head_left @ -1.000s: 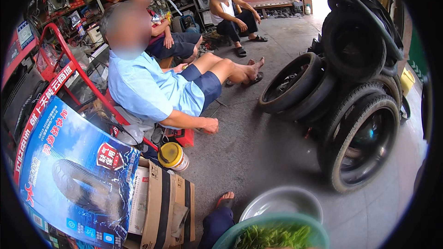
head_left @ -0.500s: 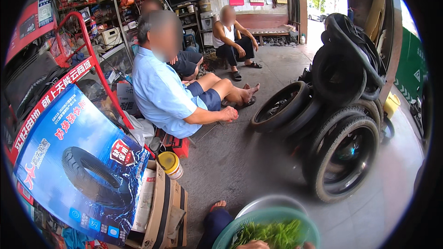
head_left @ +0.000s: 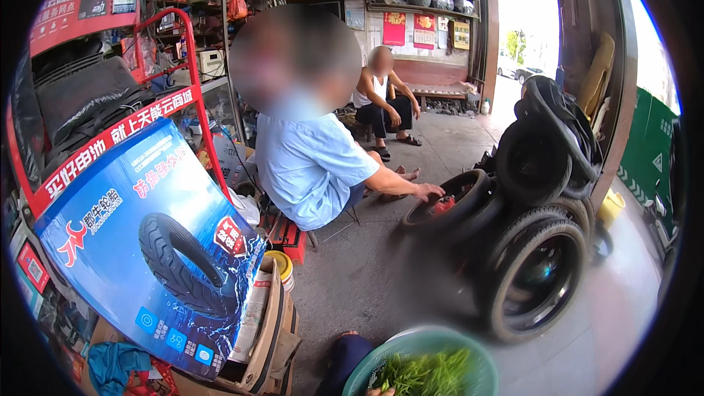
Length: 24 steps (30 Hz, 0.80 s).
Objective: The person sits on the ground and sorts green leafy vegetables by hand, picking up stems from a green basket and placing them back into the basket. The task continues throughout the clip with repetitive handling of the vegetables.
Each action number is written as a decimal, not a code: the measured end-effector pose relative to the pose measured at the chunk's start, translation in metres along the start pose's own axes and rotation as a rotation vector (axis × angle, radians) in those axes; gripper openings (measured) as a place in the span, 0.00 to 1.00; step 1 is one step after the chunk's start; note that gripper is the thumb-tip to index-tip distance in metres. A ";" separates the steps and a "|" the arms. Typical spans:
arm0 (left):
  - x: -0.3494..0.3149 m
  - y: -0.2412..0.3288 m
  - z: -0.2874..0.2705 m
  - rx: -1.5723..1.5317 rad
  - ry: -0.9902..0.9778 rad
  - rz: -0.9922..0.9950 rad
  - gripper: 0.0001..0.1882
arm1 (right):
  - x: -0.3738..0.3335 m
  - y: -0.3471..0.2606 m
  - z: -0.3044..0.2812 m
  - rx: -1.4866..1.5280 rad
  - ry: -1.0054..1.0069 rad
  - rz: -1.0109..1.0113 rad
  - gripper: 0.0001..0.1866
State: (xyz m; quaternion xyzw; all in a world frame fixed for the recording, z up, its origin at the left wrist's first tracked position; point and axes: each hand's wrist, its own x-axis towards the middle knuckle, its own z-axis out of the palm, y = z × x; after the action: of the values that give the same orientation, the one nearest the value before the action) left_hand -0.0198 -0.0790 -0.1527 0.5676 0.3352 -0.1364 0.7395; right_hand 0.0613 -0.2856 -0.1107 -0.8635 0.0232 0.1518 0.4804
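A green plastic basket (head_left: 487, 367) stands at the lower edge of the head view, holding a heap of thin, leafy greens (head_left: 429, 371). The pale rim of a metal basin (head_left: 408, 332) shows behind it. Only a sliver of my left hand (head_left: 380, 391) comes into the picture, at the near left side of the greens. Its fingers are mostly cut off, so its grip cannot be made out. My right hand is outside the picture. Beside the basket on the left is my dark-clothed leg (head_left: 347, 361).
Stacked tires (head_left: 539, 271) stand to the right. A person in a light-blue shirt (head_left: 312, 169) sits ahead, one hand at a tire near a red thing (head_left: 442, 205). Another person (head_left: 383, 99) sits farther back. On the left are a cardboard box (head_left: 275, 337), a yellow-lidded bucket (head_left: 282, 268) and a blue poster (head_left: 147, 249).
My view has shifted upward and left. The person in blue has turned and stretched an arm to the tire. My right hand has left the picture; less of my left shows.
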 end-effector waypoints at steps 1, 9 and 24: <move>-0.015 0.017 0.019 -0.065 0.094 0.074 0.20 | 0.002 0.006 0.003 -0.001 -0.008 -0.006 0.35; -0.061 0.037 0.021 -0.181 -0.100 0.481 0.20 | 0.014 0.029 0.016 0.009 -0.042 -0.041 0.34; -0.020 0.043 0.022 0.532 0.273 0.730 0.20 | 0.045 0.105 0.033 0.008 -0.056 -0.115 0.33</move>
State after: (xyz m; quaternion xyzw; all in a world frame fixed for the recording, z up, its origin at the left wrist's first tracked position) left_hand -0.0027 -0.0891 -0.1049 0.8309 0.1611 0.1273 0.5171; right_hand 0.0770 -0.3098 -0.2259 -0.8570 -0.0394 0.1479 0.4921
